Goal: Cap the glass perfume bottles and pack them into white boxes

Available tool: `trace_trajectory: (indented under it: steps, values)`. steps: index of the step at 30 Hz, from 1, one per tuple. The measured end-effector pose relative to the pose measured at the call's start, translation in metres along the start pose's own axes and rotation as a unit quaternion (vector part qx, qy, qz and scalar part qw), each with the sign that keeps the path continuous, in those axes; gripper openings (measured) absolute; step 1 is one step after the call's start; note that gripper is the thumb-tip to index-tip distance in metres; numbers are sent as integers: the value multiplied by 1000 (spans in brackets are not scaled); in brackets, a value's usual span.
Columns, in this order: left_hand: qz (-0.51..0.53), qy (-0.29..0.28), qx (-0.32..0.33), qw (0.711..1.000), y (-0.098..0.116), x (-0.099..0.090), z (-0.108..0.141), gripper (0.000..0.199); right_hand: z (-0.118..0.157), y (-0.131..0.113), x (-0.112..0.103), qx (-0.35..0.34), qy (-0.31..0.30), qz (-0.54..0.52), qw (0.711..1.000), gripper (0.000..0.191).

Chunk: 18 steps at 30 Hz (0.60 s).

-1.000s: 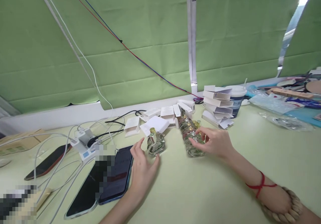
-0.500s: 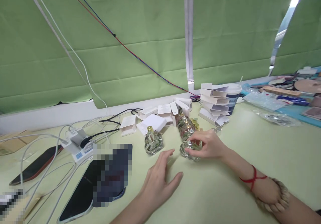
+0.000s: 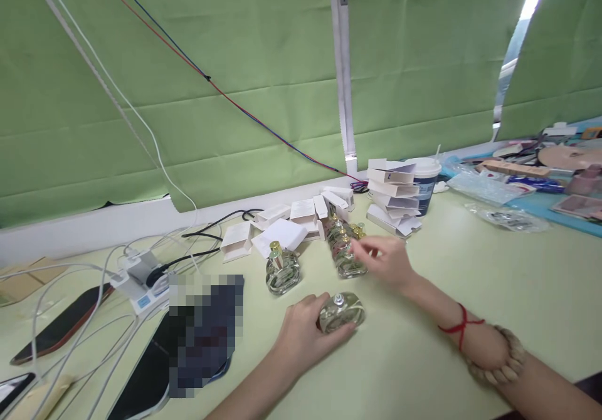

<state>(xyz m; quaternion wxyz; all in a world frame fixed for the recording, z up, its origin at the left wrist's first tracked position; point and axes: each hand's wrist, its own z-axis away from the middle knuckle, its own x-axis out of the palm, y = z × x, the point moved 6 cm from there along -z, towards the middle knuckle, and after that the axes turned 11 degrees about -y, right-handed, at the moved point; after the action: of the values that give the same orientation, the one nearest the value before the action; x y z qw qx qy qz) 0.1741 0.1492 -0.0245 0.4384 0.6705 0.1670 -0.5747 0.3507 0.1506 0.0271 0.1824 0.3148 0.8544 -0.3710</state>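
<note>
My left hand (image 3: pixel 305 329) is closed around the side of a clear glass perfume bottle (image 3: pixel 345 316). This bottle rests near the table's middle, its silver spray nozzle uncovered on top. My right hand (image 3: pixel 383 262) hovers just beside the front bottle (image 3: pixel 350 264) of a row, its thumb and forefinger apart and the other fingers bent. I see nothing held in it. Several bottles stand behind that front one, partly hidden by each other. Gold caps (image 3: pixel 358 231) sit beyond my right fingertips. Another perfume bottle (image 3: pixel 283 274) stands to the left, with a gold-topped cap on it.
Opened white cartons (image 3: pixel 237 239) lie behind the bottles. More cartons are stacked (image 3: pixel 394 188) beside a lidded paper cup (image 3: pixel 426 182). On the left are a power strip (image 3: pixel 145 288), cables and phones (image 3: pixel 150 370). Plastic bags (image 3: pixel 505 217) and assorted goods lie at the right.
The uncapped bottle has moved nearer to me, from my right hand into my left. My left hand has closed on it. My right hand has let go and shifted slightly up. The view has turned slightly.
</note>
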Motion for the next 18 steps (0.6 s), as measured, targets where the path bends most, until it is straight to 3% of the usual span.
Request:
trace_trajectory:
  steps: [2,4,10,18]
  values:
    - [3,-6,6,1000,0,1,0,39,-3,25,-16,106,36,100,989,31]
    - [4,-12,6,1000,-2,2,0,40,-6,43,-22,148,12,178,973,19]
    - [-4,-38,30,999,-3,5,2,38,-3,65,-4,126,-162,285,936,24]
    - [-8,-39,81,996,2,3,7,30,0,63,3,126,-218,335,908,9]
